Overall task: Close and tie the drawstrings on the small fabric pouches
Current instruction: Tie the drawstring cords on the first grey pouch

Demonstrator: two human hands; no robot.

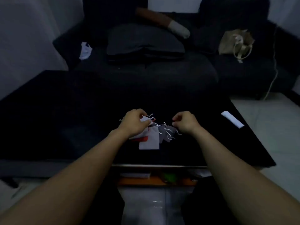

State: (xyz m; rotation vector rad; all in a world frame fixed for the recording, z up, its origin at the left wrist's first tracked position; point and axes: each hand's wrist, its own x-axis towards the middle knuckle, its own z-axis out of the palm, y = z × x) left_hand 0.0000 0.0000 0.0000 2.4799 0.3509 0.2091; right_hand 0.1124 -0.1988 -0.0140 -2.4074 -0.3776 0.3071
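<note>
While your two bare arms reach over the black cloth-covered table (65, 111), your left hand (135, 123) pinches the top of a small white fabric pouch (145, 120) at the far end of the pile. Your right hand (185, 121) is curled with fingers closed, and I cannot tell if it holds a string. Between the hands lies a heap of small white, grey and red fabric pouches (154, 135) with thin white drawstrings (168, 133) loose. A white flat strip (232, 119) rests near the right table edge.
</note>
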